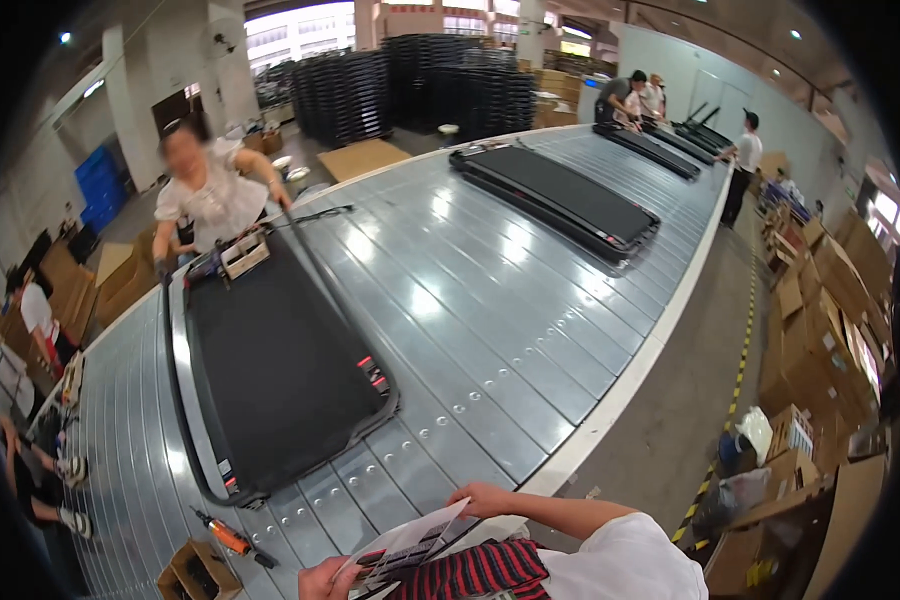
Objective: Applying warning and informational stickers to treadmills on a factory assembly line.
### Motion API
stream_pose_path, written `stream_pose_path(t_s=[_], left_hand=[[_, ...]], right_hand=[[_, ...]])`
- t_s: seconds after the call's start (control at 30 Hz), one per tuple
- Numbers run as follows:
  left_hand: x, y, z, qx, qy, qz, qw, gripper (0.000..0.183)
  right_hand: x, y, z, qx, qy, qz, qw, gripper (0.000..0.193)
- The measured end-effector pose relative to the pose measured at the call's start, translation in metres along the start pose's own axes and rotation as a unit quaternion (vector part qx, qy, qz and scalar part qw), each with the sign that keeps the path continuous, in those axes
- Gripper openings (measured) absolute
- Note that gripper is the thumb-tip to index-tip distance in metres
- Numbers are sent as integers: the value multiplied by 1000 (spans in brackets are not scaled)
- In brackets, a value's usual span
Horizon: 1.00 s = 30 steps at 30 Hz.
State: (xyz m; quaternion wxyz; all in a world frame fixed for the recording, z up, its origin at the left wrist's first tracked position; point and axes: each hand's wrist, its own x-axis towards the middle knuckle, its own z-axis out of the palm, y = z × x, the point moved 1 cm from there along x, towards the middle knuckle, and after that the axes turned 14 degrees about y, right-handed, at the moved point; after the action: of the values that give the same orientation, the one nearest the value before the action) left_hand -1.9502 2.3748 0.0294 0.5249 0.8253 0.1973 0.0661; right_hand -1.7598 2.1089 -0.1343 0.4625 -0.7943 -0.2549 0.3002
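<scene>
Close to my body, a printed white sheet [410, 538] with dark patches is held between my two hands. My left hand [327, 580] is closed on its lower left edge, and my right hand [485, 499] pinches its upper right corner. Beyond the sheet, a flat black treadmill [280, 370] with red-marked corners lies on the metal slat conveyor [490, 400]; neither hand touches it. An orange power screwdriver [228, 537] lies to the left of my left hand, beside a small cardboard box [175, 580] with dark pieces inside.
Across the conveyor, a co-worker [210, 190] has both hands at the treadmill's far end, near a small wooden box [245, 254]. Another treadmill [560, 195] lies farther along, with more people beyond. Cardboard boxes [820, 330] line the right side past a yellow-black floor stripe.
</scene>
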Motion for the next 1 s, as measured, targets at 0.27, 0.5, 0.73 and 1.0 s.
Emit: stream_pose_path(t_s=[0.27, 0.5, 0.73, 1.0], left_hand=[[6, 73, 100, 29, 17, 110, 993, 15], [-7, 112, 165, 0, -79, -28, 997, 24], [-9, 125, 204, 33, -81, 0, 996, 25], [-11, 128, 189, 111, -39, 150, 982, 13]], right_hand=[[-93, 38, -54, 52, -7, 58, 997, 37], [-125, 41, -98, -13, 16, 0, 1000, 36], [-130, 53, -118, -117, -82, 9, 990, 39], [-133, 41, -107, -85, 25, -60, 994, 32]])
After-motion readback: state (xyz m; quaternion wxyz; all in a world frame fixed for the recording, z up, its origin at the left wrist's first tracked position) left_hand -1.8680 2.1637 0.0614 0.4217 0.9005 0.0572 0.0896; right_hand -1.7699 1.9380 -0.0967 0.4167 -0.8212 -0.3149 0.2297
